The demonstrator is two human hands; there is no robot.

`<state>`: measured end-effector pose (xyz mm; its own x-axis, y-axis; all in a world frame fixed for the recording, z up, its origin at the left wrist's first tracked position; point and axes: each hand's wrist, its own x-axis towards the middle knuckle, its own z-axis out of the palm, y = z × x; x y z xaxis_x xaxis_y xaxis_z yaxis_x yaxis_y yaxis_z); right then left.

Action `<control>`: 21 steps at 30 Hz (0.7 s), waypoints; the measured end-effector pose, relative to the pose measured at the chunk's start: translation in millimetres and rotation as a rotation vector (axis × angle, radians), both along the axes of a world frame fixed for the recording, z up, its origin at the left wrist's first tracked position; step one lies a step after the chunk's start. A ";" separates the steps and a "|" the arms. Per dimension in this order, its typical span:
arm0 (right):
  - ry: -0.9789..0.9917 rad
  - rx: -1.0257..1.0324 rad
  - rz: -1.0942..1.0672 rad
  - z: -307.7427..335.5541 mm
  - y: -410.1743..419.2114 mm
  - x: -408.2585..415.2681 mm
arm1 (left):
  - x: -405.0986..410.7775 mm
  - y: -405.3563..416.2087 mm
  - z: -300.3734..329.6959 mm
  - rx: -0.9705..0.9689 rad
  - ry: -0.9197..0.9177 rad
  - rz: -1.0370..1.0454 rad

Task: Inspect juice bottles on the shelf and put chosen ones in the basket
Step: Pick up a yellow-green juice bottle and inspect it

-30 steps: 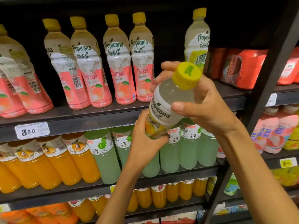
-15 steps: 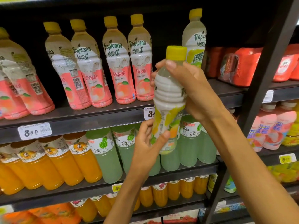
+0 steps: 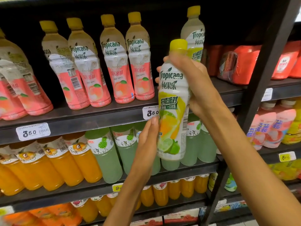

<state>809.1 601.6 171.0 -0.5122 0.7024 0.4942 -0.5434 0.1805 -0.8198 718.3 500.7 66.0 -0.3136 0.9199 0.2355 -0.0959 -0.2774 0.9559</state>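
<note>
I hold a lemon-lime Tropicana bottle [image 3: 172, 101] with a yellow cap upright in front of the shelves, its label facing me. My right hand [image 3: 197, 82] grips its upper half from behind, fingers curled round it. My left hand [image 3: 149, 139] lies with straight fingers flat against the bottle's lower left side. A second lemon-lime bottle [image 3: 194, 35] stands on the upper shelf behind it. No basket is in view.
Several pink peach Tropicana bottles [image 3: 114, 62] line the upper shelf [image 3: 81, 118]. Below stand orange juice bottles [image 3: 65, 162] and green lime bottles [image 3: 105, 154]. A black upright post [image 3: 260, 79] divides the shelving; red packs [image 3: 244, 62] sit to its right.
The bottle went from tilted with its cap toward me to upright, and was turned so its front label faces me. My left hand opened and slid to the bottle's lower side.
</note>
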 end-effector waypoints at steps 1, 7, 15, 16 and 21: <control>0.009 0.022 -0.029 0.6 0.8 1.0 | -0.6 0.3 2.5 0.028 0.072 0.004; 0.059 0.083 -0.033 8.7 0.5 1.7 | 5.3 14.1 10.3 0.135 0.299 0.119; -0.062 0.232 -0.308 16.4 2.2 -13.2 | 10.3 42.5 32.3 0.233 0.332 0.300; -0.063 0.234 -0.336 18.8 5.4 -15.0 | 10.9 47.4 33.2 0.231 0.331 0.305; -0.023 0.196 -0.420 29.5 25.1 -20.9 | 5.0 72.8 37.4 0.208 0.334 0.322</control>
